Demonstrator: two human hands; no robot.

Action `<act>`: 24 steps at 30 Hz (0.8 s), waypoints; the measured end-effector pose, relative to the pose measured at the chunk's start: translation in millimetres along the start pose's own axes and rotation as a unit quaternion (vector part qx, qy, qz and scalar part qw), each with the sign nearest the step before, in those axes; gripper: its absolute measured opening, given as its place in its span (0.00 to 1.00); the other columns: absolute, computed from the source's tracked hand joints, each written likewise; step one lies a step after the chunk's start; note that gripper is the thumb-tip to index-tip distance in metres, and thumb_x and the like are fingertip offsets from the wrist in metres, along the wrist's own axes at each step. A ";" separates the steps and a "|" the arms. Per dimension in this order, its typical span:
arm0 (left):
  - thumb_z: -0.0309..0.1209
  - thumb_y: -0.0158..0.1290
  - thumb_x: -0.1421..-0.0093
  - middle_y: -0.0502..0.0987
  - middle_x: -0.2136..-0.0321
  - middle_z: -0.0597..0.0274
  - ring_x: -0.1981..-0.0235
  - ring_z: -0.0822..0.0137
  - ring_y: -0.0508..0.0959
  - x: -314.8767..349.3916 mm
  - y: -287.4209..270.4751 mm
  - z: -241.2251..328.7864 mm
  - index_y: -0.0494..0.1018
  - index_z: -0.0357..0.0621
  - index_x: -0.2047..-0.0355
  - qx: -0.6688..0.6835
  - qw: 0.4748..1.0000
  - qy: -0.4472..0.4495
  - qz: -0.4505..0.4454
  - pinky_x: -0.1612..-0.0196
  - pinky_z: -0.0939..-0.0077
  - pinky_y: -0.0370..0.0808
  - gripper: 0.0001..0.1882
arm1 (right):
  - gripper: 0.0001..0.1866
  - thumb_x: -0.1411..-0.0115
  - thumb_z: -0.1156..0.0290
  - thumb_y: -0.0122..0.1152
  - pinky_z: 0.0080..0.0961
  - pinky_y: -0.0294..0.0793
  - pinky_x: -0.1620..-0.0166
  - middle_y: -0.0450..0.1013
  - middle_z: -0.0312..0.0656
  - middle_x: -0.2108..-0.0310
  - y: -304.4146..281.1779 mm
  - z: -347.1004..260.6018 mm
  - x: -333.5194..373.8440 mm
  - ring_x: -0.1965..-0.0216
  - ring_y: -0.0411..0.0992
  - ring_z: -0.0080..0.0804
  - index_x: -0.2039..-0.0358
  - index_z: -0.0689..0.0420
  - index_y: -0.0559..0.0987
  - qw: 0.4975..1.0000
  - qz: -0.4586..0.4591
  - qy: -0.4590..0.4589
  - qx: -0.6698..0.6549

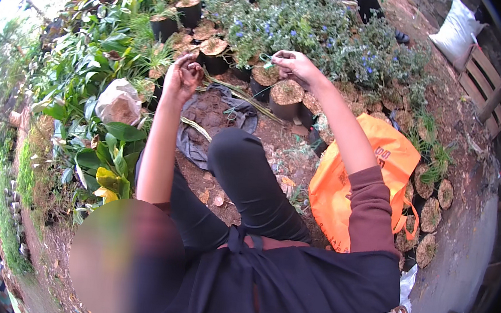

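Note:
My right hand (297, 69) is raised over the potted plants, its fingers pinching a thin green string (266, 65). A strand of it seems to hang down toward the black pots. My left hand (184, 79), its fingers dark with soil, is raised on the other side with the fingers curled; what they hold, if anything, is too small to make out. Below and between the hands, a heap of brown soil (208, 109) lies on a dark cloth (248, 113). A black pot filled with dry brown matter (287, 93) stands below my right hand.
An orange bag (335, 183) lies under my right forearm. By my left forearm are a crumpled whitish bag (118, 103) and leafy plants (102, 157). Blue-flowered plants (311, 29) spread ahead, with another person's dark-clothed leg (368, 0) beyond. A white sack (457, 33) and wooden pallet (487, 89) stand far right.

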State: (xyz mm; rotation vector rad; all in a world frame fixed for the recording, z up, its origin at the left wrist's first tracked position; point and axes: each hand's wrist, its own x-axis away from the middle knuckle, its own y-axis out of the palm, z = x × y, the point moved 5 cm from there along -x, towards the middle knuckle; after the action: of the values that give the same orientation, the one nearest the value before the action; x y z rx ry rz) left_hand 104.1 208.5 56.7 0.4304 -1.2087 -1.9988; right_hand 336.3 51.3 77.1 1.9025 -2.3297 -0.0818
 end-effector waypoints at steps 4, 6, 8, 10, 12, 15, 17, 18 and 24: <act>0.34 0.54 0.45 0.72 0.66 0.72 0.69 0.75 0.72 -26.6 -37.3 -12.2 0.69 0.52 0.60 -0.244 0.961 -0.055 0.114 0.60 0.73 0.72 0.12 | 0.09 0.46 0.68 0.58 0.18 0.67 0.67 0.72 0.34 0.77 -70.8 14.7 19.1 0.74 0.66 0.19 0.71 0.61 0.77 0.932 0.077 -0.045 0.350; 0.35 0.50 0.42 0.71 0.62 0.70 0.66 0.75 0.72 -30.5 -60.3 -14.1 0.66 0.51 0.53 -0.328 0.929 -0.084 0.150 0.60 0.75 0.73 0.16 | 0.09 0.48 0.67 0.59 0.20 0.67 0.66 0.71 0.36 0.76 -70.8 -15.6 43.6 0.73 0.67 0.22 0.71 0.61 0.77 0.889 0.130 -0.039 0.437; 0.37 0.49 0.41 0.71 0.59 0.69 0.65 0.76 0.72 -35.2 -77.7 -17.0 0.66 0.51 0.51 -0.368 0.915 -0.085 0.142 0.60 0.75 0.73 0.17 | 0.10 0.49 0.66 0.60 0.22 0.67 0.66 0.70 0.38 0.74 -68.6 -49.6 72.6 0.72 0.68 0.25 0.72 0.62 0.77 0.829 0.185 -0.156 0.504; 0.37 0.49 0.41 0.71 0.58 0.69 0.65 0.76 0.72 -39.5 -86.4 -22.4 0.66 0.51 0.51 -0.368 0.915 -0.086 0.144 0.61 0.76 0.73 0.18 | 0.10 0.49 0.66 0.60 0.24 0.67 0.65 0.69 0.38 0.72 -63.5 -68.8 98.2 0.70 0.68 0.27 0.73 0.61 0.78 0.808 0.186 -0.157 0.537; 0.38 0.49 0.41 0.71 0.60 0.70 0.65 0.76 0.72 -40.5 -93.4 -30.5 0.66 0.50 0.52 -0.382 0.909 -0.098 0.134 0.62 0.76 0.74 0.18 | 0.10 0.49 0.65 0.60 0.26 0.67 0.63 0.69 0.37 0.71 -66.7 -44.7 109.0 0.68 0.68 0.28 0.74 0.60 0.77 0.848 0.123 -0.095 0.506; 0.39 0.50 0.42 0.72 0.63 0.71 0.65 0.76 0.73 -38.6 -99.3 -43.4 0.66 0.50 0.53 -0.414 0.896 -0.110 0.121 0.62 0.76 0.73 0.17 | 0.09 0.48 0.67 0.59 0.28 0.66 0.58 0.68 0.40 0.68 -49.3 -7.4 130.4 0.63 0.68 0.31 0.73 0.60 0.77 0.870 0.041 -0.065 0.486; 0.39 0.49 0.41 0.72 0.62 0.69 0.63 0.74 0.73 -35.1 -108.1 -49.1 0.66 0.49 0.53 -0.434 0.887 -0.120 0.098 0.62 0.76 0.74 0.18 | 0.09 0.49 0.67 0.59 0.30 0.66 0.57 0.68 0.41 0.67 -42.5 13.5 141.5 0.63 0.69 0.34 0.73 0.60 0.77 0.885 0.068 -0.054 0.457; 0.39 0.48 0.41 0.72 0.61 0.68 0.62 0.74 0.74 -32.4 -109.4 -53.3 0.66 0.48 0.52 -0.444 0.882 -0.125 0.092 0.61 0.76 0.74 0.18 | 0.09 0.50 0.66 0.60 0.31 0.67 0.57 0.68 0.42 0.67 -39.3 23.0 148.2 0.63 0.69 0.36 0.74 0.60 0.77 0.893 0.092 -0.057 0.437; 0.40 0.48 0.41 0.72 0.58 0.67 0.61 0.72 0.74 -18.6 -142.7 -78.8 0.64 0.49 0.51 -0.463 0.865 -0.167 0.100 0.63 0.76 0.73 0.19 | 0.08 0.49 0.69 0.58 0.30 0.68 0.60 0.69 0.45 0.71 -13.0 116.7 193.5 0.66 0.69 0.37 0.72 0.61 0.76 0.886 0.094 0.025 0.454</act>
State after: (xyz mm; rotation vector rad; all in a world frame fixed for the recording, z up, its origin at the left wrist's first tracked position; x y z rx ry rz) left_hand 104.3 213.3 -107.3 -0.5183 -0.3179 -2.2367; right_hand 295.2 -145.5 -26.8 1.8775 -2.7417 1.2677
